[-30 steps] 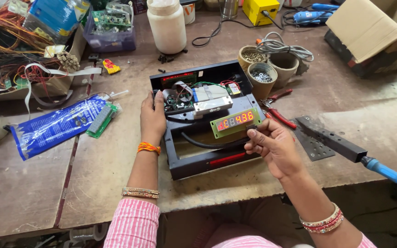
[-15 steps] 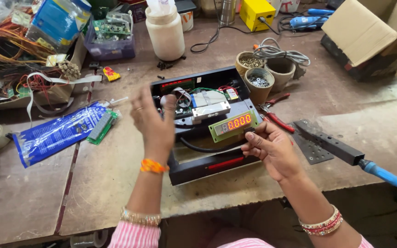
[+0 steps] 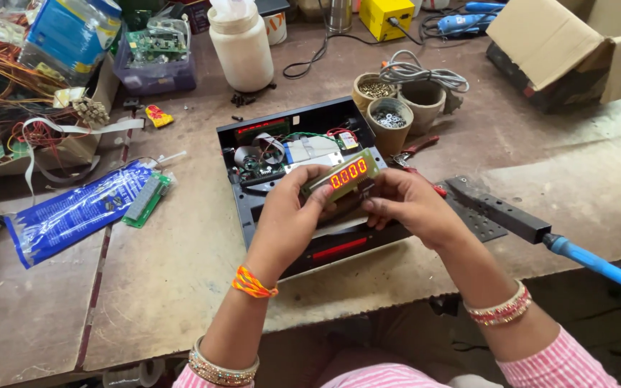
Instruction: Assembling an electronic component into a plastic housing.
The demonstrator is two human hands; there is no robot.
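Display board (image 3: pixel 342 177), lit with orange digits, sat between our two hands just above the open black case (image 3: pixel 253 215), and that was where our attention belonged. We had our left hand (image 3: pixel 290 215) pinching its left end, thumb and fingers closed on the edge, while our right hand (image 3: pixel 405 207) gripped the right end and the underside, fingers curled in rather than spread. Holding it by the edges looked right to us: fingers off the glowing face, off any solder side, so nothing got smudged or shorted while it was powered. We judged that the wires (image 3: pixel 318 138) running back into the case wanted slack, so the board was best kept low and close, not lifted or twisted. Inside the case, the circuit parts (image 3: pixel 260 164) lay crowded at the back, and a red strip (image 3: pixel 339 248) showed on the front wall below our hands. Whether the board was seated or loose, we could not tell from here. To the right, red-handled pliers (image 3: pixel 417 149) lay beside the case, near small pots of screws and washers (image 3: pixel 389 118). A blue-handled tool (image 3: pixel 583 255) rested further right on the bench (image 3: pixel 167 273). Off to the left lay a blue packet (image 3: pixel 73 212) with a green board (image 3: pixel 146 200) on it, well apart, and a white jar (image 3: pixel 242 47) stood behind.
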